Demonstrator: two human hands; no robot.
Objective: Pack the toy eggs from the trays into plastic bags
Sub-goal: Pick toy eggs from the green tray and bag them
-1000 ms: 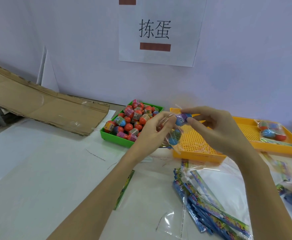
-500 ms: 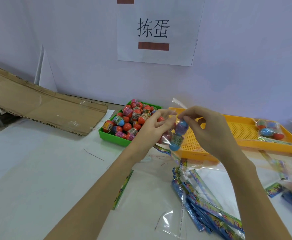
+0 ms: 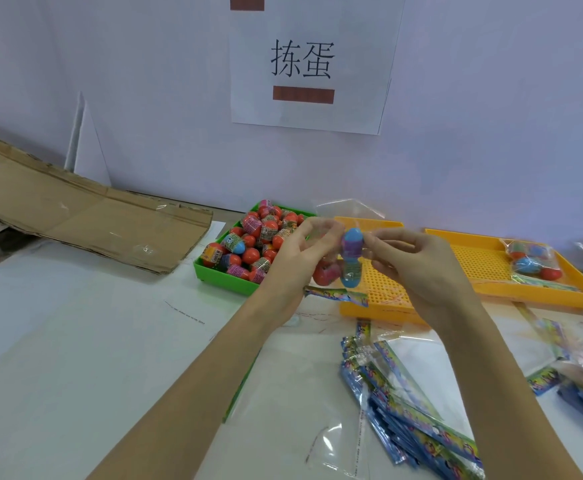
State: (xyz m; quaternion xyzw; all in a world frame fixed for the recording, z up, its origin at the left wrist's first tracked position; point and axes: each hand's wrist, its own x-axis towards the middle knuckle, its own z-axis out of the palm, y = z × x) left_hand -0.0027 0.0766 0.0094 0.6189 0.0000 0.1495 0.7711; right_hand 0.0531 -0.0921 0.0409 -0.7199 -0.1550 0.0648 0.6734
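A clear plastic bag (image 3: 350, 206) hangs between both hands above the table, its mouth standing up behind them. Inside it I see blue toy eggs (image 3: 351, 258) stacked upright and a red egg (image 3: 324, 273) lower left. My left hand (image 3: 298, 258) pinches the bag's left side. My right hand (image 3: 418, 268) pinches the right side next to the top blue egg. A green tray (image 3: 229, 278) heaped with red and blue toy eggs (image 3: 258, 244) sits just left of my hands.
Two yellow perforated trays (image 3: 387, 296) lie behind my hands; the right one (image 3: 490, 268) holds a filled bag of eggs (image 3: 532, 259). A pile of flat empty bags (image 3: 411, 410) with blue printed headers lies at front right. Flattened cardboard (image 3: 75, 216) leans at the left.
The bag with the eggs has dropped slightly and its mouth now stands up higher behind the hands. Both hands stay pinched on the bag and have spread a little apart.
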